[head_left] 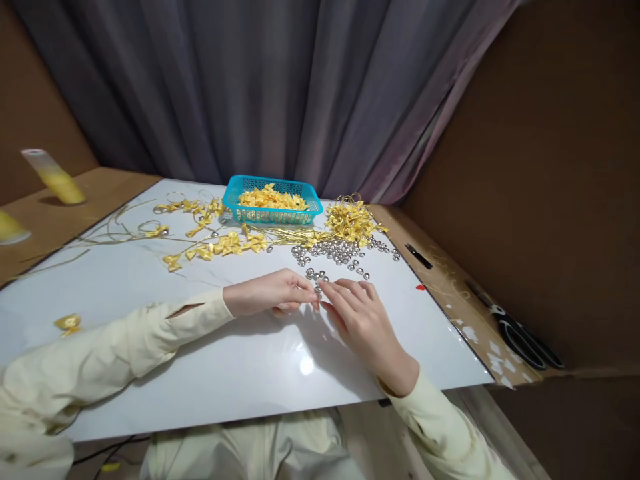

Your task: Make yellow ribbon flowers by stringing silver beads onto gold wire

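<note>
My left hand [280, 293] is closed, thumb and forefinger pinched together above the white board [240, 373]; whatever lies in the pinch is too small to make out. Right beside it, my right hand [357, 317] has its fingers stretched forward, the thumb apart from the forefinger. A small silver bead [319, 289] shows between the two hands, at the right forefinger's tip. Just beyond the fingertips lies a scattered pile of silver beads [337, 251]. Behind it sits a bunch of yellow ribbon bows [350, 220] with gold cords.
A blue basket [273, 217] of yellow bows stands at the back. More bows [227, 245] and loose cords [125, 227] lie to the left. One bow [69, 324] is near my left sleeve. Black scissors [523, 340], a black snipper [419, 257] and paper scraps lie along the right edge.
</note>
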A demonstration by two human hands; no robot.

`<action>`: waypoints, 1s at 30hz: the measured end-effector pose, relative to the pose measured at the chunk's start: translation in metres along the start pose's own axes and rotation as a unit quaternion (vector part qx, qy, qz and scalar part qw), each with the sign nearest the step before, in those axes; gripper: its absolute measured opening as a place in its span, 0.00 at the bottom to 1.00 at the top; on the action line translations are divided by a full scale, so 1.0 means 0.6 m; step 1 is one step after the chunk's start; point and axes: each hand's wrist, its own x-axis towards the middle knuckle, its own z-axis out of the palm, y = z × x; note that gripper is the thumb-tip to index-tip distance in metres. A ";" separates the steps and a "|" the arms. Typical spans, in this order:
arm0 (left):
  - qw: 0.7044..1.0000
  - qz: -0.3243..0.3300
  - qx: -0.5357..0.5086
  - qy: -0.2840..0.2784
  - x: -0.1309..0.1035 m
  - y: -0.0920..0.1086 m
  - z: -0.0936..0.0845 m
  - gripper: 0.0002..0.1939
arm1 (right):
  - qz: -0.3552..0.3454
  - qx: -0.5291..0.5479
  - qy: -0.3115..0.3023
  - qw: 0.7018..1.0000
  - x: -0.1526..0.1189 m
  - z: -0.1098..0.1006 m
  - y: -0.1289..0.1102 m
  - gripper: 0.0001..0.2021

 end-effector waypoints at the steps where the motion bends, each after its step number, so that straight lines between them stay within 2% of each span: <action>1: 1.000 0.000 -0.001 -0.004 -0.001 -0.001 0.001 0.16 | -0.012 -0.009 0.006 1.000 0.007 0.005 -0.012 0.11; 3: 1.000 -0.001 -0.003 -0.007 -0.002 -0.003 0.001 0.16 | -0.010 0.003 0.021 1.000 0.015 0.017 -0.020 0.10; 5: 1.000 -0.002 -0.015 -0.010 -0.001 -0.004 0.000 0.16 | 0.022 0.039 0.041 0.998 0.016 0.028 -0.014 0.12; 10: 0.995 -0.002 -0.102 -0.011 0.005 -0.011 -0.001 0.16 | 0.069 0.099 0.075 0.990 0.007 0.039 -0.006 0.13; 15: 0.988 0.010 -0.154 0.024 0.008 -0.019 0.004 0.14 | 0.127 0.160 0.033 0.978 0.007 0.026 -0.021 0.15; 19: 0.988 0.016 -0.146 0.037 0.007 -0.024 0.005 0.18 | 0.187 0.267 -0.006 0.945 0.008 0.013 -0.029 0.15; 22: 0.995 0.036 -0.074 0.056 0.004 -0.023 0.007 0.19 | 0.221 0.297 -0.018 0.929 0.009 0.007 -0.034 0.16; 25: 0.991 0.076 0.074 0.080 -0.001 -0.018 0.013 0.18 | 0.240 0.294 -0.040 0.924 0.009 0.002 -0.036 0.18; 27: 0.975 0.104 0.173 0.092 -0.005 -0.013 0.017 0.17 | 0.250 0.288 -0.064 0.922 0.009 0.000 -0.036 0.17; 30: 0.933 0.148 0.317 0.083 -0.011 -0.006 0.020 0.15 | 0.268 0.276 -0.099 0.918 0.008 0.002 -0.036 0.16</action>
